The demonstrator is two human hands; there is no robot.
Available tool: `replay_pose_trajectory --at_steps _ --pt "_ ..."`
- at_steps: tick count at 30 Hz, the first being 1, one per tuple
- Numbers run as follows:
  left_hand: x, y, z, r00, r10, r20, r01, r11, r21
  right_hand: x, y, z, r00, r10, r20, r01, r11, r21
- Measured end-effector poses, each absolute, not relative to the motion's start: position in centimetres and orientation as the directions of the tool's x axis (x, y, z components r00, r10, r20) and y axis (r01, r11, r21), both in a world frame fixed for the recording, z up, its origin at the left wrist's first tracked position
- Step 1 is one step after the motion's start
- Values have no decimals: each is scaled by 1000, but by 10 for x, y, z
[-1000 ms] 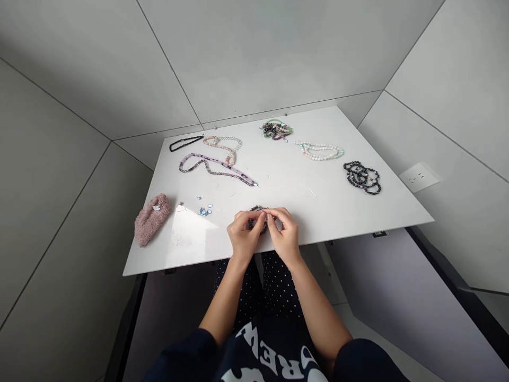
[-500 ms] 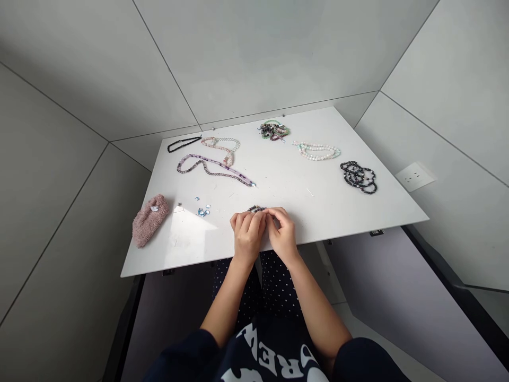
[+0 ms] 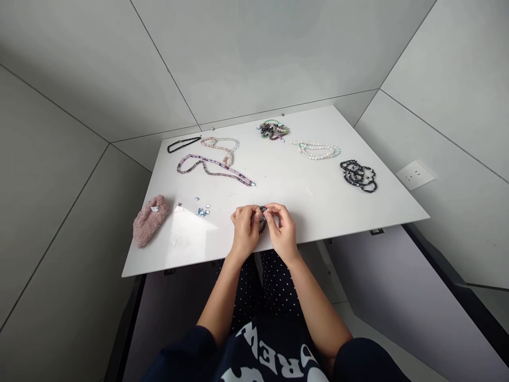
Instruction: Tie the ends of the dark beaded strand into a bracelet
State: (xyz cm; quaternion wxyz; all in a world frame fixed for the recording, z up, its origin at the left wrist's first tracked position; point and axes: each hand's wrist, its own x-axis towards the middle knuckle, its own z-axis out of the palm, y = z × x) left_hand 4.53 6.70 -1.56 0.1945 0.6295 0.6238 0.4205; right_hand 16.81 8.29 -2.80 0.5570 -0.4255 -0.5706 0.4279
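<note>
A dark beaded bracelet (image 3: 262,225) hangs between my two hands, close above the near edge of the white table (image 3: 318,209). My left hand (image 3: 244,225) is closed, with thumb and fingers pinching the bracelet from the left. From the other side, my right hand (image 3: 282,228) pinches at the top of it with thumb and forefinger. The fingertips of both hands nearly meet there. Part of the beads is hidden behind my left fingers, and I cannot make out any cord end or knot.
Small blue-and-white scraps (image 3: 203,211) and a fuzzy pink pouch (image 3: 150,220) lie to the left. Farther back are a purple-and-grey bead strand (image 3: 214,168), a mixed bead pile (image 3: 273,130) and a pale strand (image 3: 317,150). Black bead strands (image 3: 358,176) lie at right.
My left fingers have turned and drawn back slightly from the right hand. The bracelet, earlier showing beyond my left fingers, now shows between the hands.
</note>
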Motion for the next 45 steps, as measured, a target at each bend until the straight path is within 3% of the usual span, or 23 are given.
replay_pose_trajectory --at_steps 9,15,23,30,45 --pt "31 68 -12 -79 977 196 395 -150 906 168 80 -22 -49 923 382 123 385 -915" --pt "28 70 -11 -129 976 173 230 -140 963 167 78 -16 -61 897 438 159 442 -883" --pt "29 70 -10 -133 983 129 184 -104 978 169 77 -14 -19 898 440 96 440 -893" --pt "30 69 -10 -150 978 142 197 -112 974 169 74 -12 -33 882 469 169 468 -868" --pt "30 69 -9 -141 982 126 198 -97 975 166 76 -12 33 903 428 164 418 -894"
